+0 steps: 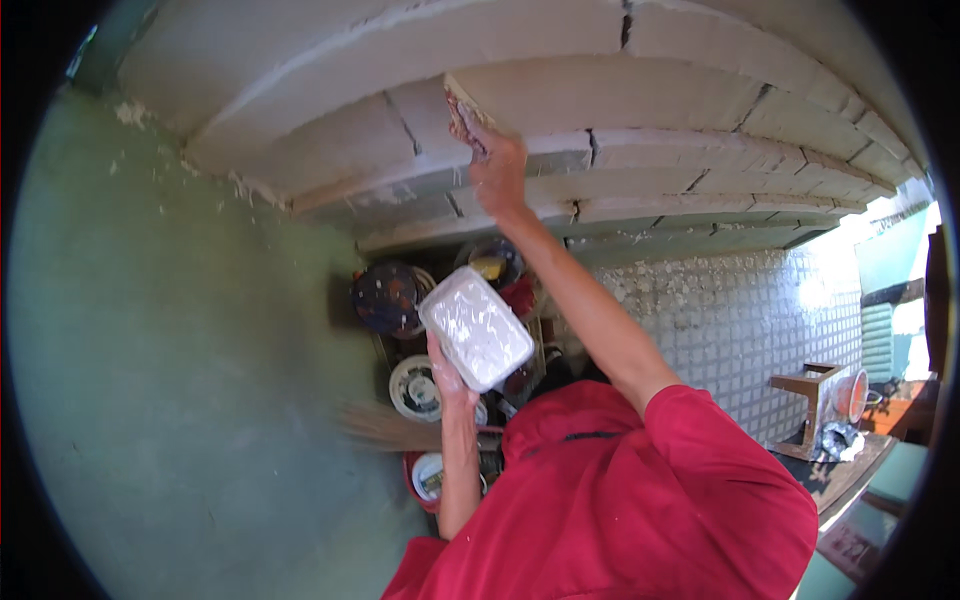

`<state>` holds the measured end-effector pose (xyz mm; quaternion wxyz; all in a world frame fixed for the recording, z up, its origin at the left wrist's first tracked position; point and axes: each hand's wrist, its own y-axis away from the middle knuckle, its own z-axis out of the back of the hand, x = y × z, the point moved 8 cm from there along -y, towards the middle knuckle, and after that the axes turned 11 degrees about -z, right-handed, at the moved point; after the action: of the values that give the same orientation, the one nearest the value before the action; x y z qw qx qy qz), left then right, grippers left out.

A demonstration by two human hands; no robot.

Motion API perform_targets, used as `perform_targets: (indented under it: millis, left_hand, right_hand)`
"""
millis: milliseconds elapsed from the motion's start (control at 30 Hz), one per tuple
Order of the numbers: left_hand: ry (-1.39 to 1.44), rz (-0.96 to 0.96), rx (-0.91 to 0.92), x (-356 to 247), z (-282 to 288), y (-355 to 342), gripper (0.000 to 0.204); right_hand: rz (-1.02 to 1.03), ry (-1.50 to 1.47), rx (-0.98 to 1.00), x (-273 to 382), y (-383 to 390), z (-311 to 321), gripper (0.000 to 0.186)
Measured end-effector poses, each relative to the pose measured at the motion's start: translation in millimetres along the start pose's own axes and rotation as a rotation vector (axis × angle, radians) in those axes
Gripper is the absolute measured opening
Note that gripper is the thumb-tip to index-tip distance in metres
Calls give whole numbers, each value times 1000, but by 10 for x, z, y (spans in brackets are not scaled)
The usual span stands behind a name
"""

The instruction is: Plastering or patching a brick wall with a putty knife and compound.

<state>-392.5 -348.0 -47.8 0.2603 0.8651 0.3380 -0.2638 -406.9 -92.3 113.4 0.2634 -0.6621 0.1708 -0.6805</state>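
My right hand (pixel 497 168) is raised against a wall of white blocks (pixel 600 95) and is closed around a small scraper-like tool (pixel 461 112). The tool's edge rests on a block near a mortar joint. My left hand (pixel 447 372) sits lower, near my chest, and holds up a white rectangular tub (pixel 476 327) from underneath. The tub is filled with white paste. My red sleeve (pixel 700 440) covers the right upper arm.
Below the tub stand a dark bucket (pixel 385 296), a white bucket (pixel 415 387) and a red-rimmed one (pixel 428 478), with a broom (pixel 385 428) across them. A green wall (pixel 170 330) fills the left. A tiled floor (pixel 740 320) and wooden stool (pixel 812 398) lie on the right.
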Motion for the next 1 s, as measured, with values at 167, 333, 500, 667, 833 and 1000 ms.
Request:
perform_targets:
  millis: [167,333,500,667,833,1000]
  left_hand:
    - [-10,-35,-12,21,64,-176,59]
    - [-57,-26,-16,47,-105,-226,62]
    - [-38,-6,11,172,-382,-252,63]
    - [-23,-30,-7,347,-335,-338,60]
    - [-35,-21,-9,454,-367,-372,59]
    - [-46,-21,-5,507,-427,-425,58]
  right_hand:
    - [-577,-44,456,-220,352,383,22]
    - [-1159,-647,494,-9,843,786,21]
    - [-773,-32,712,-229,1177,866,29]
    - [-611,147,700,-157,1208,862,34]
    - [-615,223,754,-196,1206,923,39]
    - [-573,219,763,-227,1137,929,41]
